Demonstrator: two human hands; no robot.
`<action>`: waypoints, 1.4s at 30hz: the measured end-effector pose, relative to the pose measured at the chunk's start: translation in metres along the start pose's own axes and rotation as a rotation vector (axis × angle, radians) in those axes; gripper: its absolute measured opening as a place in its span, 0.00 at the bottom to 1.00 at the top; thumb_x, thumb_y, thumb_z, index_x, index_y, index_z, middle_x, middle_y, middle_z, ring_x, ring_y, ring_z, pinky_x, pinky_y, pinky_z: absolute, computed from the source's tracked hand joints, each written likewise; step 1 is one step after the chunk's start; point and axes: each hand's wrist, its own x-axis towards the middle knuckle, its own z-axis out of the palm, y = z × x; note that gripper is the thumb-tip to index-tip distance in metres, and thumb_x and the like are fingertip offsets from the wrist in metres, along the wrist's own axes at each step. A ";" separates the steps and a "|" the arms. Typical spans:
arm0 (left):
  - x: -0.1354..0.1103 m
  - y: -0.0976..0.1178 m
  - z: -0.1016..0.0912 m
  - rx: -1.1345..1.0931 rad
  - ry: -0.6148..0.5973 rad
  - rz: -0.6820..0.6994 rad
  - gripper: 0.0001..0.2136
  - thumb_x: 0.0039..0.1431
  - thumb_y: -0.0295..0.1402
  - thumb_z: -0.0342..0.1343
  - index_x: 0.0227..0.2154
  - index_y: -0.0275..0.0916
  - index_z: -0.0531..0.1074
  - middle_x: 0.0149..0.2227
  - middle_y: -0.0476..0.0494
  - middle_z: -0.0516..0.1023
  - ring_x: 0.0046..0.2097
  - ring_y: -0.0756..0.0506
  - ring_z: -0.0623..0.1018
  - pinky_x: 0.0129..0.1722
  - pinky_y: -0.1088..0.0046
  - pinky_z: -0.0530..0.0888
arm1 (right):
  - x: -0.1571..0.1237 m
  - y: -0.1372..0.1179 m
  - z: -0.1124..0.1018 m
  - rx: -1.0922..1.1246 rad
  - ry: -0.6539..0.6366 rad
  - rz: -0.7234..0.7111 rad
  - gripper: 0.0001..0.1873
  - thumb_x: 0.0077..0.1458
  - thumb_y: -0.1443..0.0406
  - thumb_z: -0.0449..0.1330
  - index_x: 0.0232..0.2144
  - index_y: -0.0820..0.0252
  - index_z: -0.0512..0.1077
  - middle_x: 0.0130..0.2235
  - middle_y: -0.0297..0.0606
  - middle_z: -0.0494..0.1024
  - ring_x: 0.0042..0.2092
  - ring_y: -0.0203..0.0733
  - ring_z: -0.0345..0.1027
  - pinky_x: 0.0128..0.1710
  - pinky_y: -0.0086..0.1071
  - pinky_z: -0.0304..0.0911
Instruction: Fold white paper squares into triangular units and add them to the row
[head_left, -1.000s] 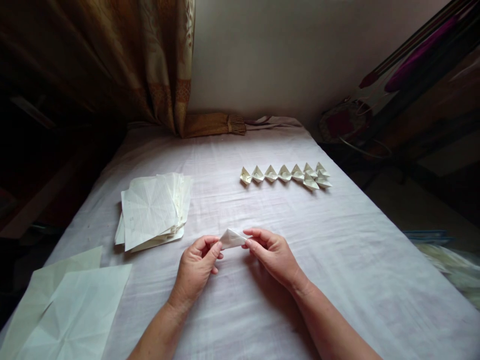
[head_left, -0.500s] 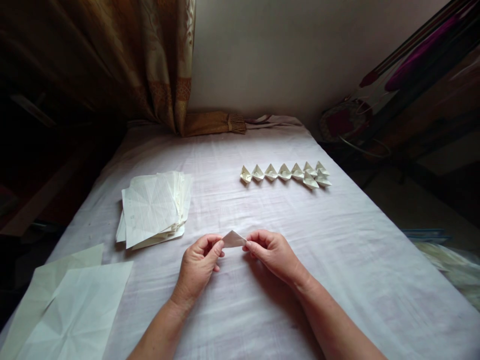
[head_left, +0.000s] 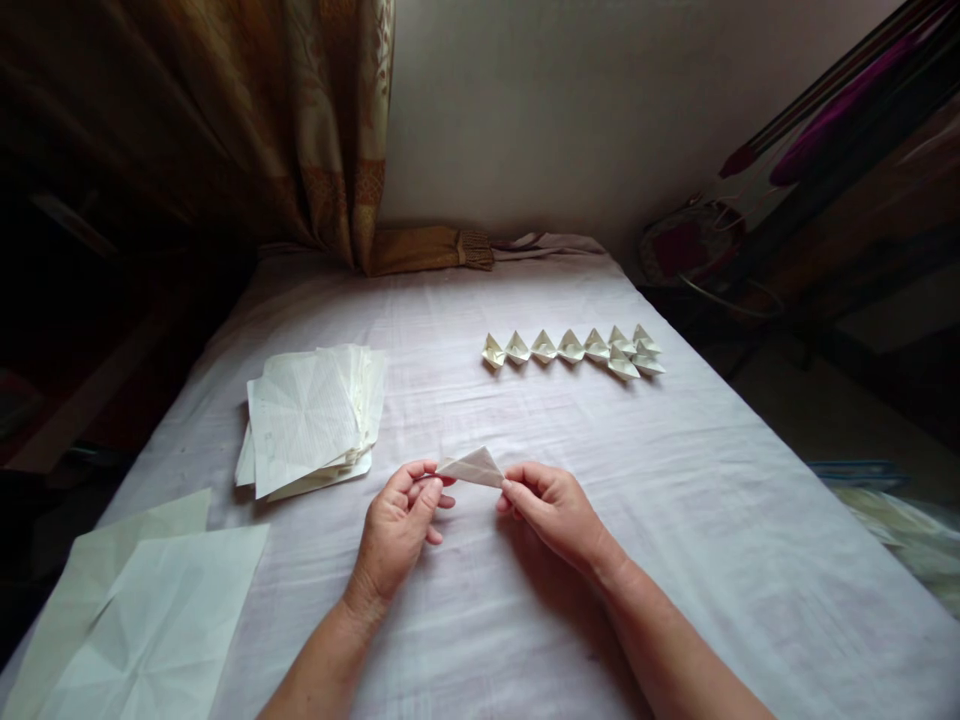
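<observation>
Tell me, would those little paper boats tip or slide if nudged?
Probably very light: the paper boats are small thin folds, so a nudge likely slides them on the cloth. They may topple, standing on narrow bases. Likely crushable, like the folded piece.

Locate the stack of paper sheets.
In the head view the stack of sheets lies on the left of the white cloth, just beyond the left hand pinching the folded paper, with the row of paper boats off to its right.

Left of the folded paper piece (head_left: 472,467) we see a paper stack (head_left: 307,420) on the surface (head_left: 675,520); loose sheets (head_left: 142,620) lie nearer left, a row of paper boats (head_left: 570,347) far right.
</observation>
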 end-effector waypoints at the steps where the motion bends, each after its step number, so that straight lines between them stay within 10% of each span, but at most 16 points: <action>1: 0.000 0.001 -0.001 -0.001 -0.003 0.003 0.23 0.49 0.49 0.60 0.41 0.36 0.71 0.35 0.41 0.79 0.34 0.45 0.80 0.17 0.81 0.71 | 0.001 -0.001 -0.001 0.057 -0.011 0.027 0.11 0.52 0.60 0.57 0.24 0.60 0.74 0.23 0.34 0.77 0.23 0.33 0.64 0.25 0.27 0.59; 20: -0.002 -0.009 0.008 0.057 0.121 0.125 0.14 0.47 0.44 0.62 0.31 0.39 0.71 0.25 0.49 0.76 0.25 0.49 0.76 0.13 0.82 0.65 | 0.004 -0.008 0.002 0.285 -0.027 0.159 0.07 0.41 0.63 0.60 0.22 0.60 0.77 0.18 0.32 0.75 0.20 0.31 0.61 0.22 0.25 0.56; 33: 0.000 -0.012 -0.012 0.523 0.079 0.502 0.06 0.53 0.37 0.61 0.33 0.47 0.81 0.30 0.46 0.83 0.28 0.46 0.79 0.35 0.72 0.75 | 0.005 -0.004 0.002 0.348 0.058 0.183 0.11 0.39 0.64 0.60 0.30 0.60 0.75 0.18 0.29 0.74 0.20 0.32 0.62 0.23 0.26 0.58; 42: 0.002 -0.010 -0.011 0.467 0.071 0.522 0.06 0.57 0.37 0.58 0.33 0.46 0.79 0.35 0.44 0.82 0.38 0.43 0.80 0.43 0.70 0.73 | 0.002 -0.004 0.002 0.287 0.086 0.071 0.13 0.46 0.57 0.63 0.29 0.61 0.76 0.27 0.36 0.80 0.27 0.35 0.70 0.30 0.29 0.63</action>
